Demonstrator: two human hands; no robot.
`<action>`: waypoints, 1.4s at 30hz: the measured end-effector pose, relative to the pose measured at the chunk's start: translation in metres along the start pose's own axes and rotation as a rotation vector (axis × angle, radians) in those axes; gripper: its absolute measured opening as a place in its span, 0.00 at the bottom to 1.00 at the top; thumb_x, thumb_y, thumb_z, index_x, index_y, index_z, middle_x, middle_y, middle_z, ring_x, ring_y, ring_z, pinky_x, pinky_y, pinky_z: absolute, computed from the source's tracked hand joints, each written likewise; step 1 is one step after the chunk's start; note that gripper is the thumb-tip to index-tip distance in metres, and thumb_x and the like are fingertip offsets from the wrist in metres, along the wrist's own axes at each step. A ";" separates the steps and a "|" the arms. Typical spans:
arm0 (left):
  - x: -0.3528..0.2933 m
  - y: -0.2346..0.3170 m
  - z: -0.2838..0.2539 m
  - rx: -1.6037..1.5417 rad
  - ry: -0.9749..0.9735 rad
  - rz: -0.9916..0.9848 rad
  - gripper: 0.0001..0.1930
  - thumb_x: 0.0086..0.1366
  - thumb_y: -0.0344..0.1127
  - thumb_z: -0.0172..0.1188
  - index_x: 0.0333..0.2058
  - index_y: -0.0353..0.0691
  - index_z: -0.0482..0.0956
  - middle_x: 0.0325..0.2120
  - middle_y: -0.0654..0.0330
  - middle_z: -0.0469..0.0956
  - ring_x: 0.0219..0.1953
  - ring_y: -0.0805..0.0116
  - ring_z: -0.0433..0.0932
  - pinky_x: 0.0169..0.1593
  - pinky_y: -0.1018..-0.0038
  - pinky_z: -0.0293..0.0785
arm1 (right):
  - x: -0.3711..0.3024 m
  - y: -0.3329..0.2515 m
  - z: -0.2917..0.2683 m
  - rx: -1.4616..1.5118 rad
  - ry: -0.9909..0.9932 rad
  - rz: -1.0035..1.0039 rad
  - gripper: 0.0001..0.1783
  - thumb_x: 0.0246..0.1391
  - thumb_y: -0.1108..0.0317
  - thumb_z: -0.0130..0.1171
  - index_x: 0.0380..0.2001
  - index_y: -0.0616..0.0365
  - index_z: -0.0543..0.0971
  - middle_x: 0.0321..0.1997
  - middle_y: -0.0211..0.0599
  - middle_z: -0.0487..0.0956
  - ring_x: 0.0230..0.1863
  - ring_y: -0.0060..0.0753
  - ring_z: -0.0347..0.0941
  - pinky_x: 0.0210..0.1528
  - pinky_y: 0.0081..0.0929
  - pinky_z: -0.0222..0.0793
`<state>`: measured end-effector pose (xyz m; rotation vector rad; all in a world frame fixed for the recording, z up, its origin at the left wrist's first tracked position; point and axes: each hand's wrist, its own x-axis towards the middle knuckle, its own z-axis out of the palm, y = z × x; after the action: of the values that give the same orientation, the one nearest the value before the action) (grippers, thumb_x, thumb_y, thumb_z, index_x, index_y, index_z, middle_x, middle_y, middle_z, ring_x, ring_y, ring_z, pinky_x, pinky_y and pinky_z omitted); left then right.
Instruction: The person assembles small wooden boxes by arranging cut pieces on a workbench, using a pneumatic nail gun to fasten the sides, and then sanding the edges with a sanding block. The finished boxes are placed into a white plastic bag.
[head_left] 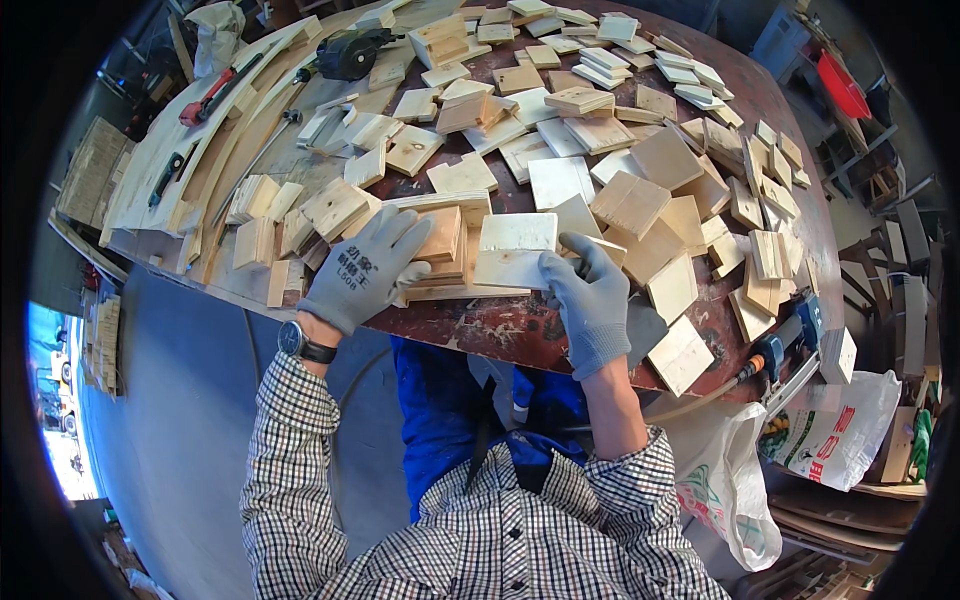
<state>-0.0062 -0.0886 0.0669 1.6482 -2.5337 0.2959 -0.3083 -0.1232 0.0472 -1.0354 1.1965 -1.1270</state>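
Note:
Grey work gloves cover both my hands. My right hand pinches a pale, flat wooden block by its right edge, thumb on the face turned toward me. A line runs across the middle of that block. My left hand lies against the left end of a small stack of wooden blocks near the table's front edge. Its fingers are stretched out and slightly apart, with the thumb low beside the stack. The held block is just right of this stack.
Many loose wooden blocks cover the dark red table. Long boards with a red-handled tool lie at the left, a black power tool at the back. A blue air tool sits at the right edge, above white sacks.

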 end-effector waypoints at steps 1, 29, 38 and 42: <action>-0.002 -0.002 -0.002 -0.020 0.013 -0.004 0.30 0.79 0.54 0.52 0.72 0.46 0.68 0.67 0.50 0.73 0.67 0.50 0.75 0.56 0.60 0.84 | -0.002 0.001 0.002 -0.016 -0.008 0.011 0.29 0.61 0.67 0.70 0.60 0.75 0.78 0.31 0.31 0.82 0.28 0.16 0.76 0.29 0.17 0.72; 0.003 0.001 -0.015 -0.162 -0.050 -0.057 0.36 0.68 0.57 0.68 0.69 0.46 0.74 0.61 0.49 0.81 0.59 0.48 0.82 0.60 0.59 0.81 | 0.005 0.020 0.029 -0.011 -0.138 0.091 0.22 0.62 0.66 0.68 0.54 0.73 0.83 0.30 0.31 0.82 0.28 0.16 0.76 0.30 0.18 0.72; 0.018 0.018 -0.027 0.004 -0.187 -0.126 0.47 0.52 0.50 0.80 0.71 0.49 0.72 0.64 0.54 0.77 0.63 0.51 0.77 0.65 0.59 0.75 | 0.008 0.005 0.026 0.053 -0.166 0.080 0.20 0.61 0.67 0.67 0.51 0.72 0.84 0.31 0.31 0.83 0.29 0.16 0.76 0.31 0.17 0.71; 0.031 0.026 -0.028 0.113 -0.245 -0.148 0.51 0.50 0.51 0.81 0.73 0.50 0.68 0.67 0.55 0.73 0.66 0.51 0.73 0.70 0.58 0.70 | -0.004 -0.022 0.005 -0.012 0.059 -0.123 0.22 0.59 0.66 0.67 0.51 0.73 0.84 0.30 0.33 0.84 0.28 0.17 0.77 0.31 0.18 0.73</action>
<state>-0.0434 -0.0996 0.0970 2.0172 -2.5863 0.2406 -0.3053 -0.1229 0.0699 -1.1038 1.2002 -1.2549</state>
